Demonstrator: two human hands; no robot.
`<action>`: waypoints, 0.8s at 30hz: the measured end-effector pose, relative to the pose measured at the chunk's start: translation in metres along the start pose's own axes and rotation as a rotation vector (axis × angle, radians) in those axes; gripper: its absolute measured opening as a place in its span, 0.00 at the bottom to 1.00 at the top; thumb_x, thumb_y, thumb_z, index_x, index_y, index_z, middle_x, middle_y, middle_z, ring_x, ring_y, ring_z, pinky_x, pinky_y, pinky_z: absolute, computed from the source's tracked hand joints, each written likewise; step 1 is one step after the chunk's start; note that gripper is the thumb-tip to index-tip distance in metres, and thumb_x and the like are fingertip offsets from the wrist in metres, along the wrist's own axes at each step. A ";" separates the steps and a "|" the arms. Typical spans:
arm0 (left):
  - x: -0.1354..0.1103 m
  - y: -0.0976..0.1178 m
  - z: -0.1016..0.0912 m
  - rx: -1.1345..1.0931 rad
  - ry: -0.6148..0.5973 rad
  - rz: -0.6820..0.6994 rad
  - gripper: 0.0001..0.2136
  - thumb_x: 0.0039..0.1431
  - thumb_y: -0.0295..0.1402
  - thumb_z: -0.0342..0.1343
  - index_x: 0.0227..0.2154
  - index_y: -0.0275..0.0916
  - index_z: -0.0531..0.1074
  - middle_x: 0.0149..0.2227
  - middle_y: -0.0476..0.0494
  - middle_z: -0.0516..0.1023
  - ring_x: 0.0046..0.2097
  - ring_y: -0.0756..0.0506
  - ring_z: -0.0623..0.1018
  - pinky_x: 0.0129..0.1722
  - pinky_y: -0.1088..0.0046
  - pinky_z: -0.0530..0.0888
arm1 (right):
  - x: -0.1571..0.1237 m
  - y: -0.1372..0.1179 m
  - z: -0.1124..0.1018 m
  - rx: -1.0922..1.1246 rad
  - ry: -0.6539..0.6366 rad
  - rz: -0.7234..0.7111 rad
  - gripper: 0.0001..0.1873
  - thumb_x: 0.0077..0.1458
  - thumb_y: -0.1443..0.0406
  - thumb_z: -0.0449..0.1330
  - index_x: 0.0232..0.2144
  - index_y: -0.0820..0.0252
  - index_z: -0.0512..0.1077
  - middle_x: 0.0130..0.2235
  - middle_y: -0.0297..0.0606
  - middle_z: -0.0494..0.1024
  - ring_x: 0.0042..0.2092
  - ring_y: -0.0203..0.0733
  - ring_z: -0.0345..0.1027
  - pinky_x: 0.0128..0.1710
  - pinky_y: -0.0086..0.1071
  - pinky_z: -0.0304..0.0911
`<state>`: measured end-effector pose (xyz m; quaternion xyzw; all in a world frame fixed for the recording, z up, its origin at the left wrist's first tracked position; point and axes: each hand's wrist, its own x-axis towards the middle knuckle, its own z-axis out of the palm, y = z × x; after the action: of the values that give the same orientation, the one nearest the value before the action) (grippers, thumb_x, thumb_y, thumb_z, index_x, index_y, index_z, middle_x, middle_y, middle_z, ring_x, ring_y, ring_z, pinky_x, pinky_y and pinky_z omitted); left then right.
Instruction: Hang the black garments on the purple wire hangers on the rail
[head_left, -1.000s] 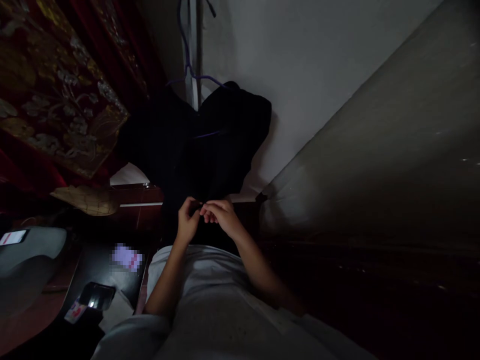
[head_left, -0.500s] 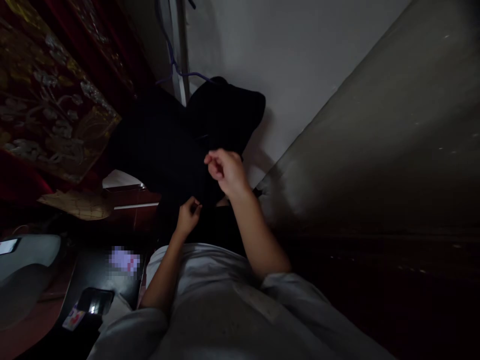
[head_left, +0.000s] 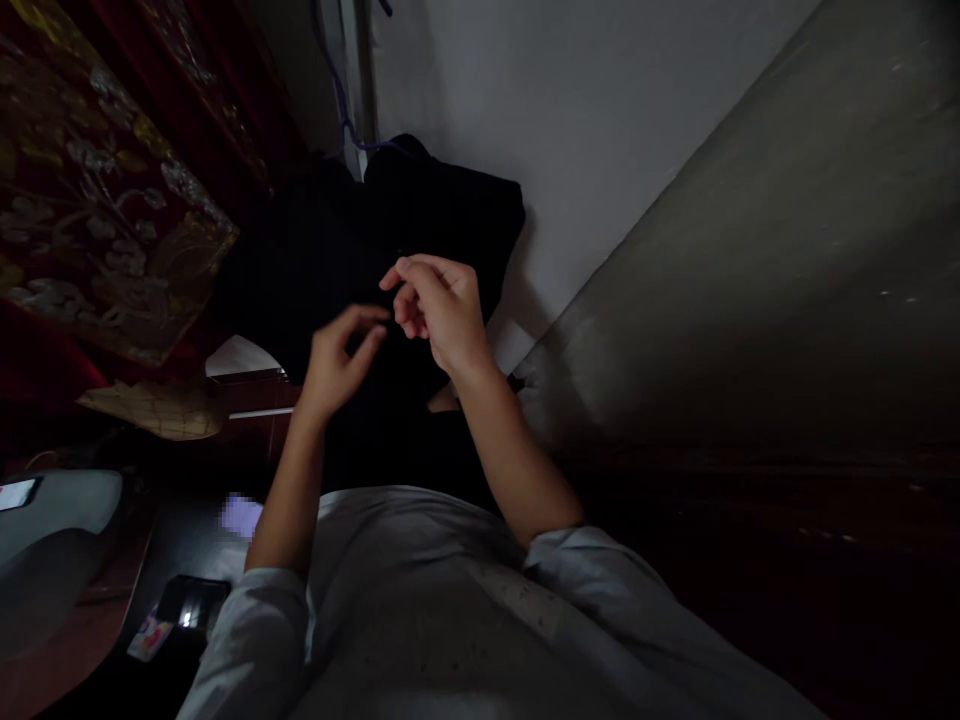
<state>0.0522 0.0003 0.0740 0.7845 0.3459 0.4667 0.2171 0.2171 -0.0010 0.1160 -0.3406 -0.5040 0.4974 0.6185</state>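
Black garment [head_left: 457, 215] hangs in the upper middle of the frame from a thin purple hanger [head_left: 341, 110], and we see it fall down toward the frame centre, so its long axis runs top to bottom with the shoulders uppermost; its cloth looks soft, matte and too dark to show seams. Our left hand [head_left: 337, 355] is held in front of it with fingers loosely spread, thumb and forefinger apart, and we cannot tell whether it touches the cloth. Our right hand [head_left: 439, 310] sits just beside it, slightly higher, with fingers curled in and the fingertips [head_left: 397, 270] pressed together as in a pinch; anything between them is too small and dim to make out. Behind the garment stands a smooth white wall [head_left: 600, 120], with a red and gold embroidered cloth [head_left: 97, 180] at upper left and a lit phone [head_left: 191, 603] at lower left
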 end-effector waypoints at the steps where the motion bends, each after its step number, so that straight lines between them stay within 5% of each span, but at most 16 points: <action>1: 0.014 0.011 -0.006 0.025 0.112 0.084 0.13 0.70 0.39 0.58 0.53 0.40 0.76 0.43 0.44 0.80 0.42 0.46 0.79 0.47 0.70 0.74 | 0.000 -0.002 0.000 -0.014 -0.008 -0.023 0.19 0.65 0.52 0.59 0.30 0.61 0.71 0.19 0.27 0.64 0.17 0.25 0.54 0.15 0.20 0.48; 3: 0.037 0.026 -0.016 0.080 0.192 0.208 0.17 0.70 0.41 0.59 0.57 0.42 0.73 0.42 0.44 0.79 0.39 0.48 0.78 0.43 0.71 0.75 | 0.000 -0.006 -0.001 -0.042 -0.015 -0.082 0.19 0.65 0.53 0.59 0.28 0.61 0.71 0.19 0.26 0.60 0.18 0.25 0.53 0.16 0.20 0.48; 6: 0.053 0.036 -0.019 0.123 0.180 0.260 0.13 0.70 0.44 0.58 0.48 0.41 0.77 0.40 0.45 0.78 0.39 0.48 0.78 0.42 0.71 0.75 | 0.001 -0.005 -0.001 -0.064 -0.011 -0.165 0.19 0.65 0.55 0.59 0.26 0.61 0.70 0.18 0.25 0.55 0.18 0.25 0.49 0.17 0.22 0.46; 13: 0.041 0.037 0.009 0.118 0.396 0.221 0.17 0.73 0.46 0.52 0.36 0.38 0.74 0.34 0.46 0.75 0.41 0.45 0.79 0.48 0.67 0.75 | -0.001 0.032 0.010 -0.008 0.099 -0.147 0.18 0.65 0.59 0.58 0.24 0.59 0.63 0.22 0.27 0.58 0.22 0.27 0.50 0.18 0.22 0.47; 20: 0.037 0.042 -0.008 0.195 0.145 0.170 0.15 0.72 0.46 0.55 0.41 0.39 0.74 0.39 0.44 0.78 0.44 0.45 0.79 0.48 0.68 0.74 | -0.014 0.010 0.005 0.019 0.035 -0.180 0.19 0.65 0.58 0.58 0.23 0.59 0.64 0.21 0.26 0.54 0.21 0.26 0.46 0.19 0.22 0.44; 24: 0.030 0.044 0.001 0.145 0.279 0.170 0.16 0.71 0.48 0.56 0.41 0.38 0.74 0.38 0.44 0.77 0.48 0.42 0.79 0.51 0.64 0.73 | -0.010 0.027 0.004 -0.066 0.015 -0.128 0.17 0.63 0.59 0.57 0.24 0.59 0.66 0.21 0.27 0.58 0.22 0.27 0.50 0.21 0.24 0.47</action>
<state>0.0783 -0.0072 0.1201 0.7522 0.3378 0.5616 0.0693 0.2057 -0.0034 0.0898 -0.3316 -0.5361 0.4373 0.6414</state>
